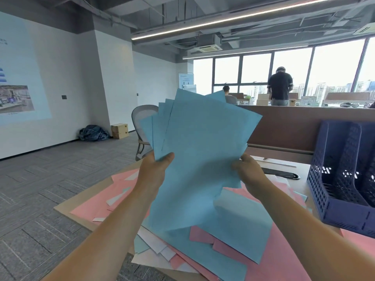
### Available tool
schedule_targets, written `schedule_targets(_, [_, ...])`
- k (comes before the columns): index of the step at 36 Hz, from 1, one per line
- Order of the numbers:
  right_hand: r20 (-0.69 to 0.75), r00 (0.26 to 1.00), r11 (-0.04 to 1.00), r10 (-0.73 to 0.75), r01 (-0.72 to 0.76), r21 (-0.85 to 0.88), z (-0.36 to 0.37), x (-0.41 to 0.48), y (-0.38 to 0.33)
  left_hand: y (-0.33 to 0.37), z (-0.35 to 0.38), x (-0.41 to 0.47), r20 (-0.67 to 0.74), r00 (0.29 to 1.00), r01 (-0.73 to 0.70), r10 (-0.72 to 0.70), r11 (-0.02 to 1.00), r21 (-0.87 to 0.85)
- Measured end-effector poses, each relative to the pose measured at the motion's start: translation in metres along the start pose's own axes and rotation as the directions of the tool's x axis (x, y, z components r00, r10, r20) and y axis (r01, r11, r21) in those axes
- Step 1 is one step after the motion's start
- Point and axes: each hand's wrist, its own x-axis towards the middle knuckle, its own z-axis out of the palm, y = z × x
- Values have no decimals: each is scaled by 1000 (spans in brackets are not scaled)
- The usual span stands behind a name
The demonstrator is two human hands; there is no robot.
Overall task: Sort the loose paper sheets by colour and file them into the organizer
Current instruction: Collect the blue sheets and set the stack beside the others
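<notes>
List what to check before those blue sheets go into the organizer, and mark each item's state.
1. Grip on the blue stack: left hand and right hand both pinch its lower edge. Ok.
2. Edges squared: the sheets are fanned out, with corners splayed at the top. Not ok.
3. One colour only: every sheet that shows is blue, but the hidden ones cannot be checked. Cannot tell.
4. Free slot in the organizer: the compartments in view look empty. Ok.
5. All blue collected: loose blue sheets lie among the pink sheets below. Not ok.
</notes>
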Motion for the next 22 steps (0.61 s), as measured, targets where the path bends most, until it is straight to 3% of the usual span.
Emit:
schedule_targets(5, [150,987,992,-53,36,118,0,0,2,5,2,0,-23,999,-26,27,1000,11])
schedule_targets(12, [184,981,989,-66,40,142,5,4,-11,24,4,5,-112,985,-134,133,991,-2])
schedule_targets(16, [61,992,985,-108,99,142,6,8,-21,34,6,9,-71,979,-182,189,979,87])
schedule_targets(22, [-22,992,992,-122,122,-39,8,12,-24,37,12,11,-49,983,-169,178,975,146])
